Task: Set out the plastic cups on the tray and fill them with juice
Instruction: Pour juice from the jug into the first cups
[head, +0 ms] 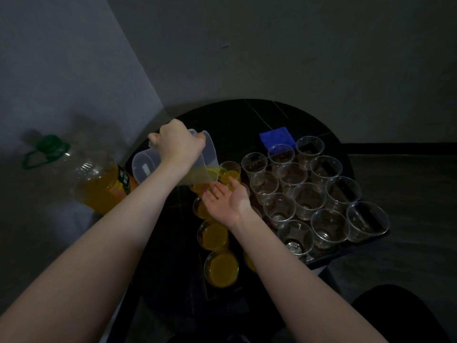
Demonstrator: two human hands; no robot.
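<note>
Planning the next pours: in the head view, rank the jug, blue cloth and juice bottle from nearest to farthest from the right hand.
From the right hand:
1. Jug, just beyond the fingertips, held tilted by the left hand.
2. Blue cloth, far side of table.
3. Juice bottle, far left.

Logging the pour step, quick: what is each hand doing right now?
Left hand: grips the tilted plastic jug, pouring juice.
Right hand: open, palm up, fingers straight, holding nothing, over the filled cups.
</note>
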